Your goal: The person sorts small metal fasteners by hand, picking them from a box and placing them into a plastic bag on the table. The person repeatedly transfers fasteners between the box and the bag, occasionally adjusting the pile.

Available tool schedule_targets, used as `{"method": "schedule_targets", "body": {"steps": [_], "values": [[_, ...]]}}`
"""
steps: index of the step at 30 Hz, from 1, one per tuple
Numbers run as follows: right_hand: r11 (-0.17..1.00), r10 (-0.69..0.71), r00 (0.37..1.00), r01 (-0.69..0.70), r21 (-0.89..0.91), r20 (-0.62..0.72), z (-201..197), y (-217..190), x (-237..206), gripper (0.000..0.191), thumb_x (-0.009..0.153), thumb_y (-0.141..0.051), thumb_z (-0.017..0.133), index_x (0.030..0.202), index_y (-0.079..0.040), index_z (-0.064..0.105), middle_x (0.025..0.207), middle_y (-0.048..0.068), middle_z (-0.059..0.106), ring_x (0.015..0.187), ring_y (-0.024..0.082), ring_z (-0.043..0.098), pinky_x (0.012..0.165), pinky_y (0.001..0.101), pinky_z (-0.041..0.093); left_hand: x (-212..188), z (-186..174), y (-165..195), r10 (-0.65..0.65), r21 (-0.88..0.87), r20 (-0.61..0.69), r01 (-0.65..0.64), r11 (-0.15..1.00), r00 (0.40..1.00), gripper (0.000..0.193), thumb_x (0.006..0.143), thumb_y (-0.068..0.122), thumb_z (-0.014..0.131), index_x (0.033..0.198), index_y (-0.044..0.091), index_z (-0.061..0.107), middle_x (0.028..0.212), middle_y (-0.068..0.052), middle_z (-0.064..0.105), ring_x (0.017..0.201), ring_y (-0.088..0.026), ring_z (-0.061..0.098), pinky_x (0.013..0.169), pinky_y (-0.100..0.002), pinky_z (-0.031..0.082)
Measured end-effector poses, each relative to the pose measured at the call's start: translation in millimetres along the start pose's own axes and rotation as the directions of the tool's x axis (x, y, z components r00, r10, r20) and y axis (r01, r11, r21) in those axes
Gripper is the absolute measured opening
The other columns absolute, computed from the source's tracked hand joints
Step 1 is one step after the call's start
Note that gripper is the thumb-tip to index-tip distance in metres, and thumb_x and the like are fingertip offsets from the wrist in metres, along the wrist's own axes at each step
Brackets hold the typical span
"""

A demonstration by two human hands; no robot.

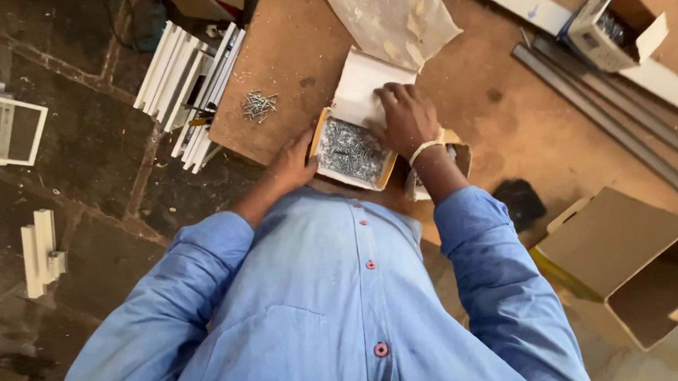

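Two hands work at one small cardboard box of screws (350,150), which sits near the front edge of the brown board (505,122) just ahead of our chest. Our left hand (294,165) cups the box's left wall, fingers curled against the cardboard, steadying it. Our right hand (408,118) lies flat and spread on the raised white lid flap (360,87), pressing it back; it grips nothing. We judge the step in hand to be holding the box open, with the screws exposed and none yet picked out. Reaching in would call for the right hand to leave the flap and pinch from the heap while the left holds the box from sliding. Room is tight: the board's edge runs just under the box, a second small carton (453,162) sits touching its right side, and a loose pile of screws (258,105) lies near the board's left edge. Open board lies to the right, up to the long grey strips (613,124). A big open carton (629,260) stands well apart.
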State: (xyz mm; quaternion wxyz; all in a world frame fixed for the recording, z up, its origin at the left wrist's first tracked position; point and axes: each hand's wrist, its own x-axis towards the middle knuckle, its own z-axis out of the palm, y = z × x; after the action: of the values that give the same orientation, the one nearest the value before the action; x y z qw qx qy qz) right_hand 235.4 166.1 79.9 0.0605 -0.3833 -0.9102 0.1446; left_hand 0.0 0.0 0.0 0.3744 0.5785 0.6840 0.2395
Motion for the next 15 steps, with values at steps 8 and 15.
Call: {"method": "schedule_targets", "body": {"steps": [8, 15], "values": [[0.976, -0.123, 0.99, 0.132, -0.175, 0.063, 26.8, -5.3, 13.8, 0.072, 0.068, -0.031, 0.085, 0.133, -0.012, 0.059, 0.119, 0.009, 0.059, 0.109, 0.031, 0.059, 0.08, 0.0454, 0.053, -0.2, -5.0, 15.6, -0.275, 0.182, 0.008, 0.269, 0.946, 0.961, 0.072, 0.093, 0.025, 0.057, 0.16, 0.02, 0.03, 0.126, -0.028, 0.065, 0.109, -0.049, 0.064, 0.095, -0.058, 0.051], [0.972, -0.16, 0.987, 0.156, -0.174, -0.009, 33.3, -5.4, 16.5, 0.058, 0.073, -0.023, 0.077, 0.127, -0.012, 0.06, 0.114, 0.011, 0.059, 0.105, 0.032, 0.061, 0.071, 0.0451, 0.055, -9.4, -6.0, 37.0, -0.265, 0.28, -0.058, 0.27, 0.921, 0.963, 0.072, 0.093, 0.023, 0.056, 0.16, 0.024, 0.03, 0.119, -0.028, 0.067, 0.1, -0.048, 0.067, 0.088, -0.059, 0.054]]}}
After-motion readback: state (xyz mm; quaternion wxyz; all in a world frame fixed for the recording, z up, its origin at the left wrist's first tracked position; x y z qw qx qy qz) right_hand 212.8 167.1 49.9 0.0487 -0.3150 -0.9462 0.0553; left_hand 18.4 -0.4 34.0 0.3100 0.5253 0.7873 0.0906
